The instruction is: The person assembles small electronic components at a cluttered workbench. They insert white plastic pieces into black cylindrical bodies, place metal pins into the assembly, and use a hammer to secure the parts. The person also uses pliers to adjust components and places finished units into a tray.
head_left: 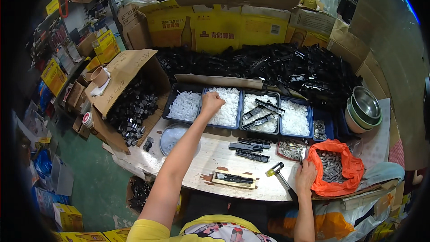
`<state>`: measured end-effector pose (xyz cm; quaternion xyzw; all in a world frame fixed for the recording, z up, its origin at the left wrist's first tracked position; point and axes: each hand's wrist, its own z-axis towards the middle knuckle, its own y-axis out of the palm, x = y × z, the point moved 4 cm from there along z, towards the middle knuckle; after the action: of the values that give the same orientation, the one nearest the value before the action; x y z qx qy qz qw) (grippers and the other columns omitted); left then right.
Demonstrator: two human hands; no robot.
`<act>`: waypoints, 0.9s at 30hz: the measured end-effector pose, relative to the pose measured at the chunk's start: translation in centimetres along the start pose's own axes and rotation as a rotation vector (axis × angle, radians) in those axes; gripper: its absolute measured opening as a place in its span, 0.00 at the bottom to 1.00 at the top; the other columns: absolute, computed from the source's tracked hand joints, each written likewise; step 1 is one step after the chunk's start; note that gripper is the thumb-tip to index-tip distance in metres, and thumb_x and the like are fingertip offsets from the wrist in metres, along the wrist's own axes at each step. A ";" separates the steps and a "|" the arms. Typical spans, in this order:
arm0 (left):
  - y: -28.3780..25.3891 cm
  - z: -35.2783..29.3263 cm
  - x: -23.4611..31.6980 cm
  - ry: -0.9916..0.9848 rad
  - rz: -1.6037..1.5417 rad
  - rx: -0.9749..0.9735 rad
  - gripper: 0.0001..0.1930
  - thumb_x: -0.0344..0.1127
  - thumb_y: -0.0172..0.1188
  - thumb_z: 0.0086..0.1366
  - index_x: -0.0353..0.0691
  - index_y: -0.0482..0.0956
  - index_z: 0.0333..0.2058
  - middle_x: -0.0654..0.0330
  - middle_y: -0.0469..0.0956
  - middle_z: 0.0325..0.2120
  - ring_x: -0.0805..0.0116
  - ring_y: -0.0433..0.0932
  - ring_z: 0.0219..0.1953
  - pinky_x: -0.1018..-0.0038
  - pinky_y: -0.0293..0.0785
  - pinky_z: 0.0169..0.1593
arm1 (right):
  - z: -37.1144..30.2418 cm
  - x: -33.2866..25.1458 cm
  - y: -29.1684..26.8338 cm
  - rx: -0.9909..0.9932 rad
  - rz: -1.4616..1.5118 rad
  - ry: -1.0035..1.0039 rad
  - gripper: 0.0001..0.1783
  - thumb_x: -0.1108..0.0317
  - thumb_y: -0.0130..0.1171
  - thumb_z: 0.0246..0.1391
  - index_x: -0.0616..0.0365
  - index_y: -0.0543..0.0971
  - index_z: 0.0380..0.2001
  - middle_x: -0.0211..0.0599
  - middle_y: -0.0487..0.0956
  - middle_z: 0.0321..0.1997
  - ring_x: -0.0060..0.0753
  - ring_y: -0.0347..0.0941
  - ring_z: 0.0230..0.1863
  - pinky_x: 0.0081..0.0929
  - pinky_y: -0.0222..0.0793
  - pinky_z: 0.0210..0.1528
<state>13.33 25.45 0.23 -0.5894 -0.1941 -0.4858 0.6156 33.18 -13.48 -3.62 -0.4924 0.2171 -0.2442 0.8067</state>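
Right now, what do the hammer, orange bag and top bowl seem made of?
Hammer: metal shaft, by its shine; dull yellow end probably plastic. Orange bag: thin plastic film, by its glossy crinkles. Top bowl: likely polished steel, by its mirror-like reflections.

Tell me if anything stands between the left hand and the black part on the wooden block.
Only the near wall of the blue tray, under the left hand, crosses the direct line to the black part on the wooden block. Other black parts lie close by, to the right.
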 end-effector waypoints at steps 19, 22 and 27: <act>-3.7 -11.9 2.4 -0.248 -0.981 -0.239 0.09 0.23 0.52 0.57 0.30 0.73 0.38 0.55 0.75 0.26 0.72 0.74 0.24 0.79 0.72 0.23 | 2.1 0.1 1.3 -0.051 -0.049 0.055 0.13 0.65 0.58 0.40 0.58 0.75 0.32 0.41 0.71 0.33 0.43 0.65 0.40 0.42 0.55 0.38; -3.2 -14.1 2.0 -0.270 -1.039 -0.277 0.08 0.23 0.53 0.57 0.29 0.73 0.37 0.55 0.75 0.26 0.72 0.74 0.24 0.79 0.72 0.23 | 1.5 -0.3 1.4 -0.041 0.004 0.048 0.14 0.68 0.58 0.41 0.59 0.75 0.34 0.43 0.71 0.33 0.43 0.65 0.40 0.39 0.56 0.38; -2.8 -17.4 2.1 -0.321 -1.071 -0.323 0.08 0.22 0.54 0.56 0.29 0.74 0.36 0.54 0.75 0.26 0.71 0.74 0.24 0.78 0.72 0.23 | 2.0 -1.0 0.4 -0.051 0.023 0.071 0.14 0.71 0.59 0.41 0.59 0.74 0.35 0.44 0.70 0.33 0.45 0.66 0.39 0.40 0.59 0.40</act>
<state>6.14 9.28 -0.54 -0.5617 -0.4797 -0.6573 0.1493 33.65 -11.32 -3.00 -0.5011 0.2573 -0.2467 0.7886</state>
